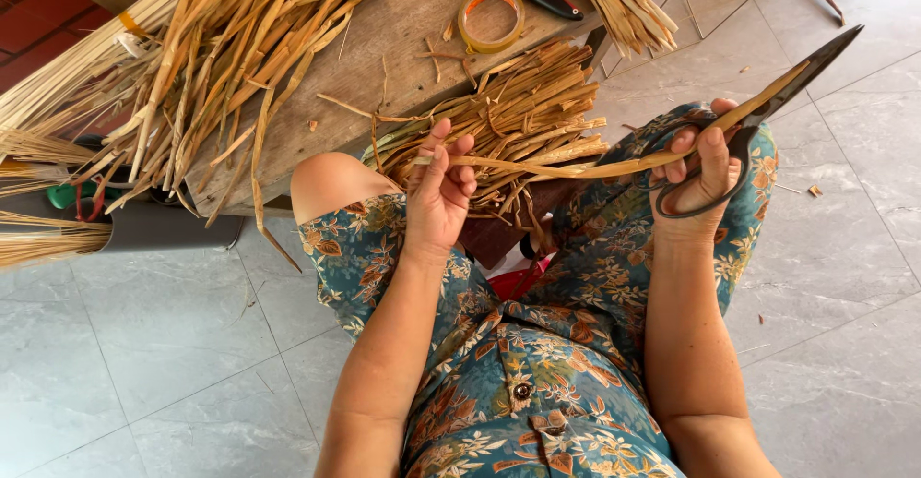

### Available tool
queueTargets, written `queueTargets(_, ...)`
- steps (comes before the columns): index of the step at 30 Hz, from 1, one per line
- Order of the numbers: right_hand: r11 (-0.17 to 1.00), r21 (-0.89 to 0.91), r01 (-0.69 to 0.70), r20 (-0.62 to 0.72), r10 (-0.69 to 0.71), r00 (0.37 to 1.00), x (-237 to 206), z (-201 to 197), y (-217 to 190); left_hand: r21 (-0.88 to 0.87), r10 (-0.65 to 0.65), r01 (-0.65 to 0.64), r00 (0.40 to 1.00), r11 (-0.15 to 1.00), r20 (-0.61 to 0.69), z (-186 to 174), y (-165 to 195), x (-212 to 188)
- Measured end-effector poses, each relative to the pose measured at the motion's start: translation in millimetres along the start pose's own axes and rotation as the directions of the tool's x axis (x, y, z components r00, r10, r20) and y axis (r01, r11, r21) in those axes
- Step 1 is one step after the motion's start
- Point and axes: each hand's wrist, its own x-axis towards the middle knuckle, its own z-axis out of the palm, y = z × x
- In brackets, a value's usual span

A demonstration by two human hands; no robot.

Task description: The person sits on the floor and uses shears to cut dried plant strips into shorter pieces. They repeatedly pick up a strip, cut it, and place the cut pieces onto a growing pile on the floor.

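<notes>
Soft, even daylight fills the scene, bright without glare, and the grey floor tiles (144, 363) show only a faint sheen. Shadows are weak and short. Everything looks sharp, though straight lines bend slightly towards the edges.

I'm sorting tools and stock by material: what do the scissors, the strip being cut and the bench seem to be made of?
Scissors in the right hand: dark, dull metal, probably steel; blades and loops look like one piece.
Strip, held by the left hand: dried plant fibre, perhaps split reed or cane; tan, matte, stiff.
Bench: bare, weathered wood with visible grain.
</notes>
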Motion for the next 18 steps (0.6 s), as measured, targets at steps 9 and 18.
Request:
queueTargets(9, 0.609, -0.749, -0.261, -0.087, 0.3, 0.95, -5, 19, 41, 0.943, -0.028, -0.241, 0.967, 0.229, 0.254, 27, 34, -15)
queueTargets(18, 0.2, -0.931, -0.307, -0.225, 0.349, 0.91, -8, 26, 55, 0.629, 0.425, -0.431, 0.889, 0.647, 0.172, 26, 97, -7)
